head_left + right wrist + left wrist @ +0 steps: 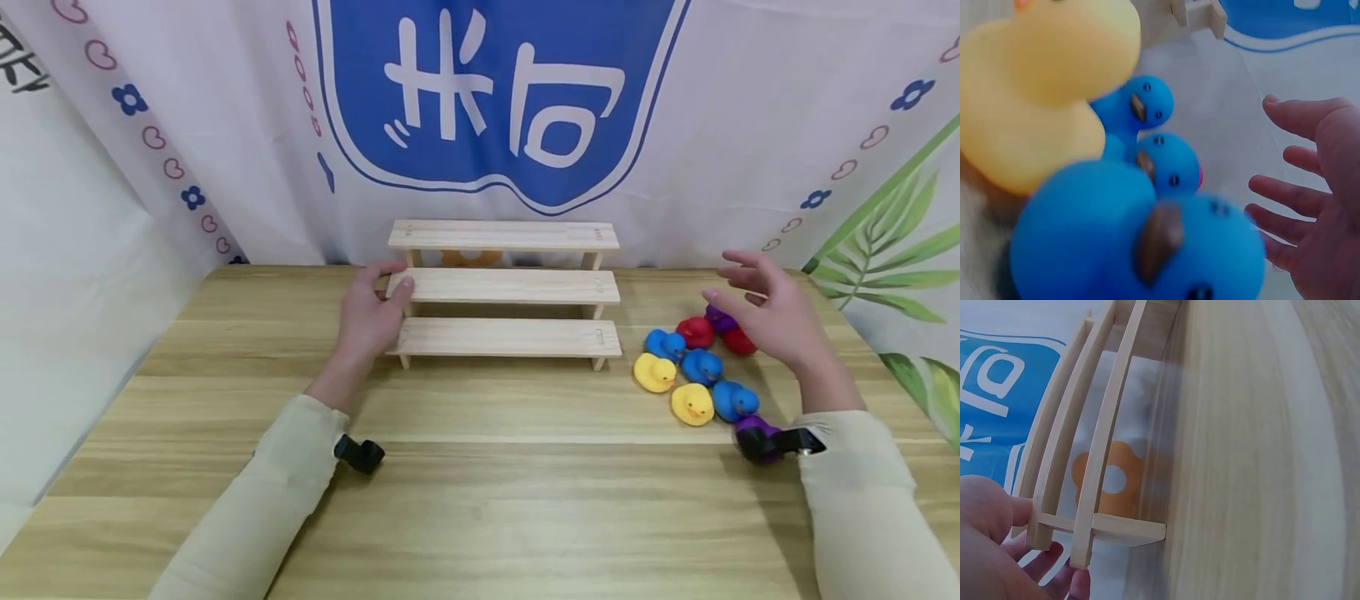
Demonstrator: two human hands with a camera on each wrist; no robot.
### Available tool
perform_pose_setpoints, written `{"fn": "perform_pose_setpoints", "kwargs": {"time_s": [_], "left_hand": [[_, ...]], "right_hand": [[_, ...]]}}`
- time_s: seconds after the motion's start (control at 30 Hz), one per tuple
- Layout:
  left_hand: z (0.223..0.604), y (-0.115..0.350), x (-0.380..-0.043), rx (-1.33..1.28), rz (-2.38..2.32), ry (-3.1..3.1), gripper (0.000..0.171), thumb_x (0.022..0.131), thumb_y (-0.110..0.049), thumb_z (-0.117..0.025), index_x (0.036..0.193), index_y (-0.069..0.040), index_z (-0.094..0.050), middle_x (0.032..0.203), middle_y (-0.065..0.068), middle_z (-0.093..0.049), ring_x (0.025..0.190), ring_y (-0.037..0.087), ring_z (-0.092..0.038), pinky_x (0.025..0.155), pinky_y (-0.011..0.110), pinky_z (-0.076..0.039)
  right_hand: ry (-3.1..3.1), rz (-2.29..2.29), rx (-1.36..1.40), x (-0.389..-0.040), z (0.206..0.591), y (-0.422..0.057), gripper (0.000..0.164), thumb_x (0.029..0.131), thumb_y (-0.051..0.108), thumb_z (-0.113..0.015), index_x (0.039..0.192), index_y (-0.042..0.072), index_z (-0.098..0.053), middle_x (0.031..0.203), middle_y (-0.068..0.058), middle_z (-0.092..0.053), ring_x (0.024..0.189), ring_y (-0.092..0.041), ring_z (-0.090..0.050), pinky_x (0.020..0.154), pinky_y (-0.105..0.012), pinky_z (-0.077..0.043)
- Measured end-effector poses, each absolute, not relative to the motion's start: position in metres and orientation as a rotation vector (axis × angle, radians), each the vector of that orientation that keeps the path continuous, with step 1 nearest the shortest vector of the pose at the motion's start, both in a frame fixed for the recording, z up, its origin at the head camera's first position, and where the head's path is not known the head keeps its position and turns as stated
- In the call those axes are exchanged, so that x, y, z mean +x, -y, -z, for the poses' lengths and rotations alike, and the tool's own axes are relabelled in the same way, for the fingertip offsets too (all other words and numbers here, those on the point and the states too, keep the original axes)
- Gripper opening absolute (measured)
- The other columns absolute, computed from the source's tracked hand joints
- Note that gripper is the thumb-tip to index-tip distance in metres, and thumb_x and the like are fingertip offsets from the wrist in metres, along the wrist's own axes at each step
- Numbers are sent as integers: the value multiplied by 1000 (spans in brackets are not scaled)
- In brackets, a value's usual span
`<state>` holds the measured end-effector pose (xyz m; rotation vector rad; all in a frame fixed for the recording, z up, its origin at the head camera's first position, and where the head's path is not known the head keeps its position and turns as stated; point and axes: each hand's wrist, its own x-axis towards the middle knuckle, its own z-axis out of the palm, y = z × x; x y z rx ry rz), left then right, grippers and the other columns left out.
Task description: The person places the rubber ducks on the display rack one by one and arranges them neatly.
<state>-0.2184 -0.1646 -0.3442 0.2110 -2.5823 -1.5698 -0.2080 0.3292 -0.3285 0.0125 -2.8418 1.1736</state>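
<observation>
A three-step wooden display shelf [510, 286] stands at the back middle of the table. My left hand [371, 312] grips its left end, the thumb on the middle board. In the left wrist view, the fingers curl behind the ends of the boards [1105, 431]. My right hand [780, 312] is held over the far side of a group of rubber ducks, its fingers spread and nothing in them. The group has yellow ducks [692, 405], blue ducks [702, 367], red ducks [695, 332] and purple ducks [756, 429]. The right wrist view shows blue ducks [1169, 165] apart from the hand.
A white curtain with a blue printed badge [495, 92] hangs right behind the shelf at the table's back edge. The wood-grain table [480, 500] stretches in front of the shelf. Wrist cameras [360, 455] sit on both sleeves.
</observation>
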Motion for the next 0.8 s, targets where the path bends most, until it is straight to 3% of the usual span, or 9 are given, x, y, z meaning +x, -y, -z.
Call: {"fn": "perform_pose_setpoints", "kwargs": {"time_s": [0.2, 0.4, 0.57, 0.8], "left_hand": [[345, 164, -218, 213, 1565, 2587, 45, 110, -32, -57, 154, -21, -54, 124, 12, -61, 72, 14, -58, 54, 23, -48], [344, 163, -217, 209, 1563, 2603, 46, 110, -33, -57, 154, -23, -54, 116, 8, -60, 65, 11, -52, 51, 23, -44], [343, 163, -216, 217, 1608, 2602, 46, 110, -34, -57, 155, -24, -53, 100, 7, -58, 57, 9, -48, 47, 23, -41], [342, 163, -216, 239, 1598, 2616, 47, 110, -36, -56, 156, -26, -52, 94, 4, -56, 57, 9, -47, 47, 24, -41]], "right_hand": [[2880, -1259, -56, -208, 338, -350, 82, 103, 50, -65, 169, 19, -27, 166, -24, -42, 151, -51, -37, 116, -74, -38], [2968, -1256, -63, -209, 345, -361, 87, 101, 51, -68, 169, 15, -27, 169, -24, -37, 153, -52, -34, 117, -73, -38], [3052, -1214, -56, -212, 347, -366, 80, 104, 43, -66, 166, 6, -31, 168, -28, -34, 153, -55, -30, 118, -74, -35], [3167, -1132, 3, -214, 351, -368, 78, 105, 38, -67, 164, 1, -33, 163, -35, -36, 149, -59, -30, 118, -76, -32]]}}
